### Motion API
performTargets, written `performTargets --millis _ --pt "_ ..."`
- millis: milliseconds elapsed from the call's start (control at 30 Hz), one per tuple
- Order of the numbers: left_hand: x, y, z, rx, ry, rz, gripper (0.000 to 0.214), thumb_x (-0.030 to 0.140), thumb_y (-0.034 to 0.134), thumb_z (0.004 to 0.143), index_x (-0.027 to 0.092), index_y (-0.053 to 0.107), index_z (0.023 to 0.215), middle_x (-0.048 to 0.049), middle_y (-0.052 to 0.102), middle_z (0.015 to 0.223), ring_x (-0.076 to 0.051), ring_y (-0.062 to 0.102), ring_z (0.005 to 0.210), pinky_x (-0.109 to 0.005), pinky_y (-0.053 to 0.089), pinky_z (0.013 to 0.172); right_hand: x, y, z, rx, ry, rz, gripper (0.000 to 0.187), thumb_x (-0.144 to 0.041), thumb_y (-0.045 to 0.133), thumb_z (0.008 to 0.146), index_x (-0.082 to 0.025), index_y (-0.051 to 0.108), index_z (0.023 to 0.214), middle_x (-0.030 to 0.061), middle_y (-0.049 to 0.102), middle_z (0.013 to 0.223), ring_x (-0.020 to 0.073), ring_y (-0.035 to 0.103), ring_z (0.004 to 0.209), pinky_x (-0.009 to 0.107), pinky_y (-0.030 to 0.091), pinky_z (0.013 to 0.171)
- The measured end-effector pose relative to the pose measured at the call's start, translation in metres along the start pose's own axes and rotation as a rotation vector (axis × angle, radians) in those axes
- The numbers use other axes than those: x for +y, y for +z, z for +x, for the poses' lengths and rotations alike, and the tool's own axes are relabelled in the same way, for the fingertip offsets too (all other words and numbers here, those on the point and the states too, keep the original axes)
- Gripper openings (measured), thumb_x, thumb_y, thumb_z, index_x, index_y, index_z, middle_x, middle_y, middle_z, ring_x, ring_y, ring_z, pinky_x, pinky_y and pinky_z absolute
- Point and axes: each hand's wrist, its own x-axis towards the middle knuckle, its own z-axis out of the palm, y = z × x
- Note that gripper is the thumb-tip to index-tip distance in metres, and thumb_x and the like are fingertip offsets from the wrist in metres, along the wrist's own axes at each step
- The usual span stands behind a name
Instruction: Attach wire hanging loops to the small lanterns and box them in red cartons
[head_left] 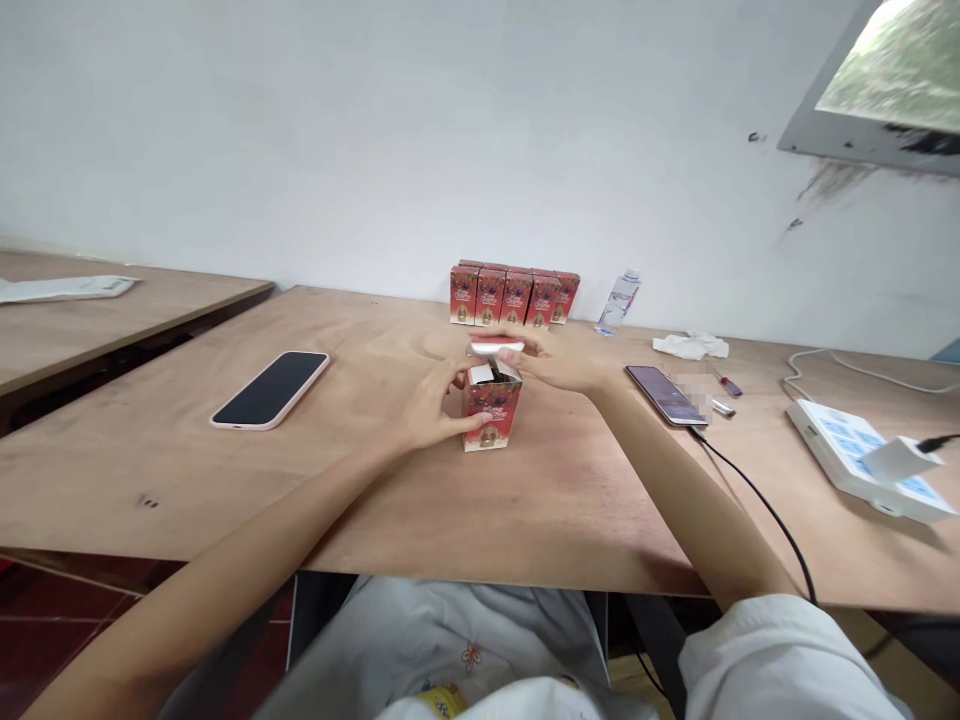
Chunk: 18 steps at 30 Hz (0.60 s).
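Note:
A small red carton (pixel 491 412) stands upright on the plywood table (pixel 525 500) in front of me, its top flaps open. My left hand (pixel 433 402) grips the carton's left side, fingers curled round it. My right hand (pixel 559 366) reaches in from the right and pinches the carton's raised lid flap (pixel 495 346) at its top. Something dark shows inside the opening; I cannot make out what it is.
Several matching red cartons (pixel 514 295) stand in a row by the wall, a plastic bottle (pixel 619 301) beside them. A pink-cased phone (pixel 271 389) lies left, another phone (pixel 664 393) with a cable right, plus a crumpled tissue (pixel 691 346) and a white power strip (pixel 862 458).

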Motion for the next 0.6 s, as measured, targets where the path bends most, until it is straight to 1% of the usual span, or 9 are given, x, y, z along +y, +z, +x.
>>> performTargets --millis 67,133,233,367,467,533,600 --pt "-0.002 0.0 0.0 -0.007 -0.035 -0.001 0.056 0.043 0.073 0.073 0.021 0.054 0.121 -0.0047 0.065 0.102 -0.019 0.059 0.084 -0.033 0.049 0.074 0.0 -0.001 0.0 -0.024 0.005 -0.035 0.053 -0.061 0.041 0.094 -0.028 0.059 0.131 0.0048 0.06 0.136 0.0228 0.055 0.125 0.044 0.043 0.108" --pt "-0.005 0.002 -0.001 0.008 -0.051 -0.007 0.059 0.045 0.073 0.073 0.021 0.051 0.123 -0.0052 0.065 0.103 -0.019 0.06 0.085 -0.034 0.049 0.073 0.001 0.0 0.001 -0.02 -0.009 -0.091 0.051 -0.059 0.038 0.096 -0.029 0.059 0.131 0.0028 0.06 0.136 0.0222 0.053 0.129 0.044 0.04 0.111" --pt "-0.01 0.007 -0.003 0.053 -0.047 -0.062 0.065 0.045 0.073 0.074 0.022 0.043 0.128 -0.0076 0.063 0.11 -0.021 0.061 0.089 -0.035 0.05 0.073 0.003 0.001 0.002 -0.04 -0.065 -0.19 0.05 -0.057 0.037 0.097 -0.031 0.057 0.134 0.0003 0.058 0.139 0.0212 0.049 0.133 0.043 0.036 0.115" --pt "-0.017 0.013 -0.003 0.108 -0.053 -0.202 0.073 0.042 0.074 0.074 0.024 0.029 0.128 -0.0104 0.059 0.12 -0.02 0.061 0.095 -0.035 0.05 0.076 0.006 0.001 0.005 -0.082 -0.127 -0.324 0.05 -0.055 0.029 0.099 -0.033 0.052 0.137 -0.0012 0.055 0.142 0.0198 0.047 0.135 0.044 0.033 0.117" --pt "-0.022 0.015 -0.003 0.121 -0.087 -0.264 0.075 0.041 0.076 0.072 0.025 0.026 0.127 -0.0115 0.058 0.123 -0.021 0.061 0.099 -0.036 0.051 0.079 0.012 0.004 0.004 -0.089 -0.118 -0.468 0.05 -0.053 0.024 0.1 -0.035 0.049 0.14 -0.0007 0.05 0.146 0.0211 0.044 0.137 0.047 0.031 0.118" --pt "-0.025 0.016 -0.003 0.131 -0.099 -0.291 0.076 0.04 0.077 0.072 0.025 0.028 0.127 -0.0132 0.055 0.128 -0.022 0.06 0.104 -0.038 0.051 0.082 0.018 0.01 0.002 -0.076 -0.08 -0.551 0.051 -0.056 0.03 0.098 -0.036 0.044 0.143 0.001 0.043 0.152 0.0253 0.04 0.14 0.051 0.03 0.117" --pt "-0.028 0.019 -0.002 0.138 -0.119 -0.336 0.073 0.041 0.076 0.073 0.025 0.03 0.129 -0.0148 0.052 0.133 -0.024 0.059 0.109 -0.041 0.051 0.086 0.024 0.016 -0.001 -0.039 -0.054 -0.592 0.058 -0.06 0.043 0.093 -0.037 0.039 0.146 0.0039 0.035 0.155 0.0302 0.037 0.141 0.055 0.031 0.115"
